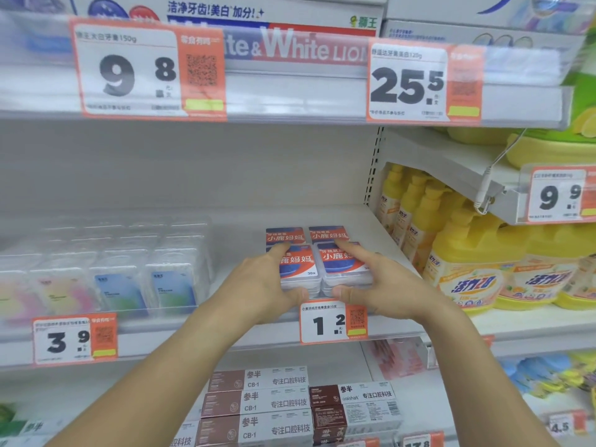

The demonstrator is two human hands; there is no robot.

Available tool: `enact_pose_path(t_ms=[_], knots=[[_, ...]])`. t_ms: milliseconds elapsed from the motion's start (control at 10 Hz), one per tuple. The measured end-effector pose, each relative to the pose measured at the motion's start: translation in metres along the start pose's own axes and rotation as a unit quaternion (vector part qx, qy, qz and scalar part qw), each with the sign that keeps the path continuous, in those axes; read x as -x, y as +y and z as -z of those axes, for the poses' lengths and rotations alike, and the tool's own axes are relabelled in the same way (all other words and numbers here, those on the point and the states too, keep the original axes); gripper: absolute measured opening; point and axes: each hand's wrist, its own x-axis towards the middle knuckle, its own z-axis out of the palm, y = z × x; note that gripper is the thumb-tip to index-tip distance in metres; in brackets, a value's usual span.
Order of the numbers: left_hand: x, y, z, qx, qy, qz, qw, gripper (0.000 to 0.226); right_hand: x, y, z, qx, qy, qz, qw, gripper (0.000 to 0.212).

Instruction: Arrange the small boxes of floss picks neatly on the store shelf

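Small clear floss pick boxes with red and blue labels stand in two columns on the white shelf, above a 1.2 price tag. My left hand holds the front left stack, thumb at its front, index finger stretched over the top. My right hand holds the front right stack the same way. Two rear boxes, the left one and the right one, sit right behind, partly hidden by my fingertips. The two front stacks stand side by side, close together.
Clear packs of other floss products fill the shelf to the left. Yellow detergent bottles stand to the right beyond the upright. Toothpaste cartons lie on the shelf below. An upper shelf edge with price tags hangs overhead.
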Motion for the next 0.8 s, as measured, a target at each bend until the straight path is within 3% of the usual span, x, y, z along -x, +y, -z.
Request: enact_pose_path(t_ms=[400,500,600,700,800], knots=[[0.007,-0.004,-0.008,0.005,0.033,-0.012,0.999,0.079,0.01,-0.009,-0.006,-0.007,0.062,-0.008,0.998,0.097],[0.014,-0.003,-0.007,0.032,0.035,-0.006,0.999,0.079,0.02,-0.022,-0.003,0.062,0.077,-0.031,0.995,0.102],[0.026,-0.006,-0.003,0.04,0.039,-0.004,0.998,0.074,0.032,-0.035,0.001,0.113,0.177,-0.033,0.977,0.09],[0.054,-0.004,0.014,0.039,0.066,-0.025,0.997,0.065,0.043,-0.051,-0.006,0.098,0.274,0.023,0.956,0.061],[0.094,-0.01,0.036,0.027,0.094,-0.059,0.993,0.059,0.058,-0.078,-0.017,0.03,0.323,0.082,0.942,0.035]])
